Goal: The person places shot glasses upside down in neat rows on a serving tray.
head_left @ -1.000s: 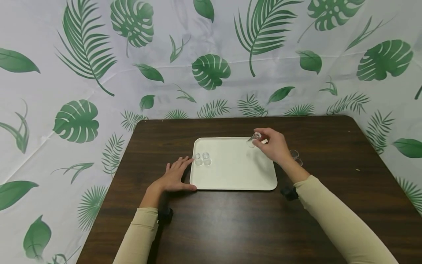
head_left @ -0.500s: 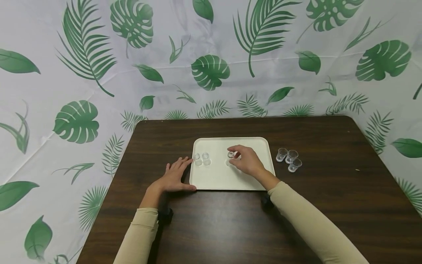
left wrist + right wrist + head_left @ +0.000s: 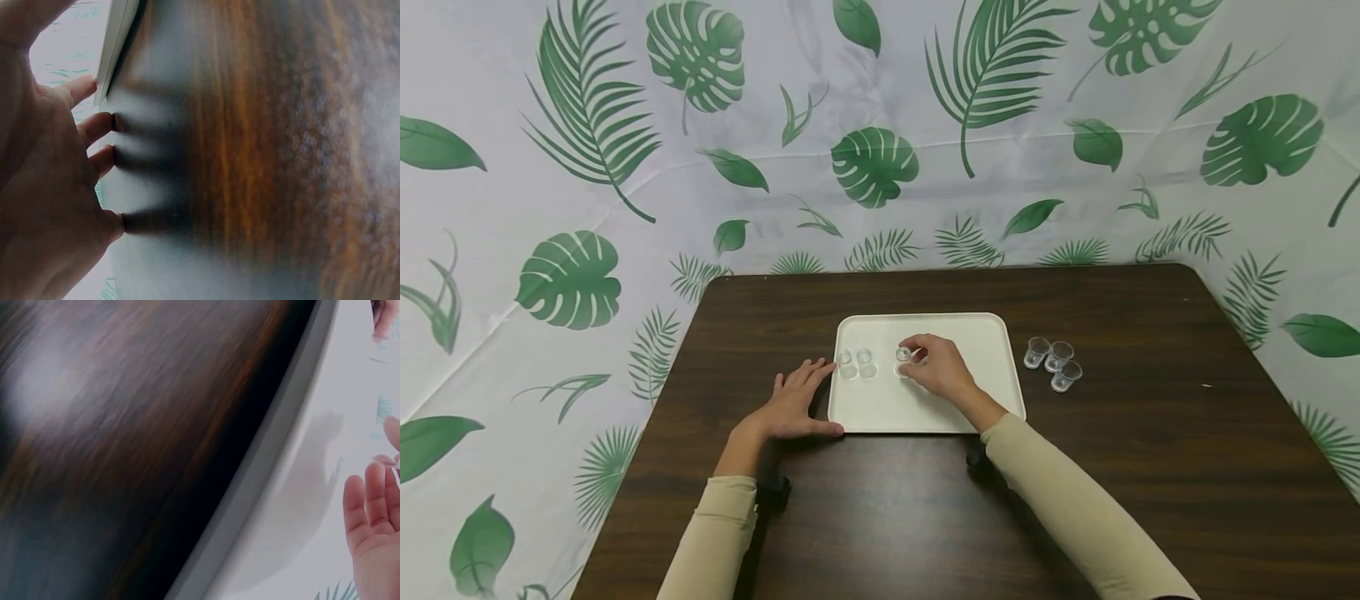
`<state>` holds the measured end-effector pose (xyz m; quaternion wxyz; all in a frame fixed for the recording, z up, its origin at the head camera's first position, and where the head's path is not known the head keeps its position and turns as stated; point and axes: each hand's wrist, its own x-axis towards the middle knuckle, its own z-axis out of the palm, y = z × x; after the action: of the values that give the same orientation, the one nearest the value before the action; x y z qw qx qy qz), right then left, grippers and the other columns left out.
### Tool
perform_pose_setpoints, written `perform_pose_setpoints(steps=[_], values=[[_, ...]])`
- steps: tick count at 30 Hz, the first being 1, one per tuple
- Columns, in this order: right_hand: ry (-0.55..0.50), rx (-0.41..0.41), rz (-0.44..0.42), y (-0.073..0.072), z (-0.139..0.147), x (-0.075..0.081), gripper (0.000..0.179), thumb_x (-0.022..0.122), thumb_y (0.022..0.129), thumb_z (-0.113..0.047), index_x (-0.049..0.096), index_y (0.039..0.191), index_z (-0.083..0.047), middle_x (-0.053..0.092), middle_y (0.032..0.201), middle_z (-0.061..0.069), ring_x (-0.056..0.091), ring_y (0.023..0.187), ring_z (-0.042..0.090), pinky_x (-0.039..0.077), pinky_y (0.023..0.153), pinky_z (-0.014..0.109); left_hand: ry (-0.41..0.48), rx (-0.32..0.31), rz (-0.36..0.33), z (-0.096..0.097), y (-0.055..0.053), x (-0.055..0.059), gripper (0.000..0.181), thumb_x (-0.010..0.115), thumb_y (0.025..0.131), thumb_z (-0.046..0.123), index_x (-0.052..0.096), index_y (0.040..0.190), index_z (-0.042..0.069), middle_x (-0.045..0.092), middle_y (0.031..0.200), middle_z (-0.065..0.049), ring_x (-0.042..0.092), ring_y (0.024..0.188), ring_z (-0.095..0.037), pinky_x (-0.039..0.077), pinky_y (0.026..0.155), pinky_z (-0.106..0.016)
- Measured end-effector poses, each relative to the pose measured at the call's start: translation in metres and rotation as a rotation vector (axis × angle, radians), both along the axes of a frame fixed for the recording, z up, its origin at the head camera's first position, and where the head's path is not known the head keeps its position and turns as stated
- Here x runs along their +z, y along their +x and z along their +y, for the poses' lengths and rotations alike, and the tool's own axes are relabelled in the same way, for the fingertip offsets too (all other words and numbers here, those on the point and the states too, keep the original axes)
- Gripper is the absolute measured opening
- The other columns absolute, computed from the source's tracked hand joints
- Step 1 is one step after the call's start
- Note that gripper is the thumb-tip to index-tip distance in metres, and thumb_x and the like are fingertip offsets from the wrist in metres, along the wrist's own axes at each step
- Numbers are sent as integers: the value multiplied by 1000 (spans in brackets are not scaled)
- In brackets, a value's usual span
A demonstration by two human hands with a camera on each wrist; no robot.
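My right hand [image 3: 942, 367] is over the white tray [image 3: 925, 408], pinching a small clear cup [image 3: 903, 354] between thumb and fingertips. That cup is bottom-up, close over the tray's surface. Two more clear cups, the left one [image 3: 846, 360] and the right one [image 3: 866, 358], stand side by side near the tray's left edge, to the left of the held cup. My left hand [image 3: 799, 407] rests with spread fingers on the table, thumb and fingertips at the tray's left rim. In the left wrist view its fingertips [image 3: 106, 161] touch the tabletop.
Three clear cups stand mouth-up in a close group right of the tray: a left cup [image 3: 1037, 353], a middle cup [image 3: 1059, 356] and a front cup [image 3: 1066, 377]. All is on a dark wood table [image 3: 895, 517], with a leaf-patterned cloth [image 3: 790, 200] behind it.
My right hand has carried the cup leftward from the tray's back right corner toward the two cups, turning it upright-to-bottom-up over the tray. My left hand has stayed put.
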<state>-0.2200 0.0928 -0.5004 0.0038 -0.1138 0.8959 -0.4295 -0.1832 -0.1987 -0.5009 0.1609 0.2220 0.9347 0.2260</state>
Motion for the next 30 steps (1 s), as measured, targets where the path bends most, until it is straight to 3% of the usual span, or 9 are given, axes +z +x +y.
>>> perform_pose_setpoints(steps=[13, 30], values=[[-11, 5, 1, -2, -26, -2, 34, 79, 80, -9, 72, 114, -8, 69, 105, 4, 64, 86, 17, 50, 73, 32, -13, 7, -2, -2, 0, -2, 106, 73, 76, 63, 20, 158, 20, 15, 162, -14, 6, 148, -38, 1, 107, -71], [-18, 14, 17, 0, -31, -3, 35, 77, 80, -7, 71, 114, -8, 69, 105, 4, 64, 87, 18, 50, 77, 33, -4, 0, -1, -1, -1, 0, 106, 74, 76, 62, 20, 158, 20, 15, 162, -14, 6, 148, -38, 0, 108, -71]])
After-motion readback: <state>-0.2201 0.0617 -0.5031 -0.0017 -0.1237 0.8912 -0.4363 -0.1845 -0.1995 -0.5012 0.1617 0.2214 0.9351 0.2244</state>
